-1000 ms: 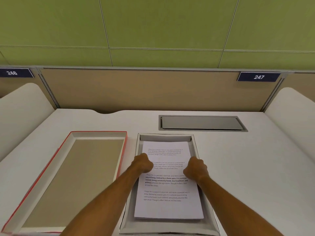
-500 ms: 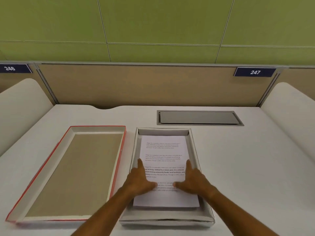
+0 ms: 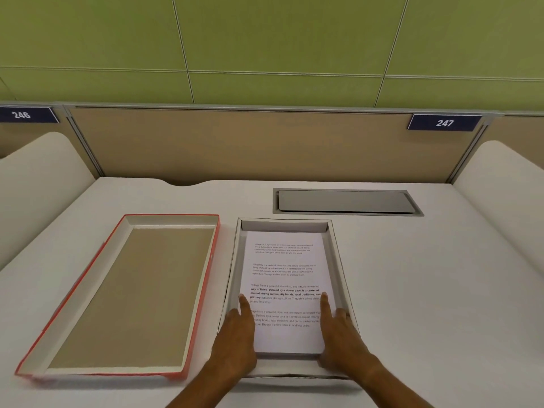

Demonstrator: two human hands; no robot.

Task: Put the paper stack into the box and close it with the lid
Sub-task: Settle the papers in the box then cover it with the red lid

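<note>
A white paper stack [image 3: 287,278] with printed text lies flat inside the open white box [image 3: 338,260] in the middle of the desk. My left hand [image 3: 238,337] lies flat along the stack's left edge and my right hand [image 3: 338,337] along its right edge, fingers extended, both inside the box near its front end. Neither hand grips anything. The red-edged lid [image 3: 129,293] lies upside down on the desk just left of the box, its brown inside facing up.
A grey cable hatch [image 3: 347,201] is set into the white desk [image 3: 426,290] behind the box. A beige partition with number plates 246 and 247 stands at the back. White curved side panels rise at left and right.
My hands went from fists pressing the middle of the stack to flat open palms, slid toward me, then spread apart to the stack's left and right edges.
</note>
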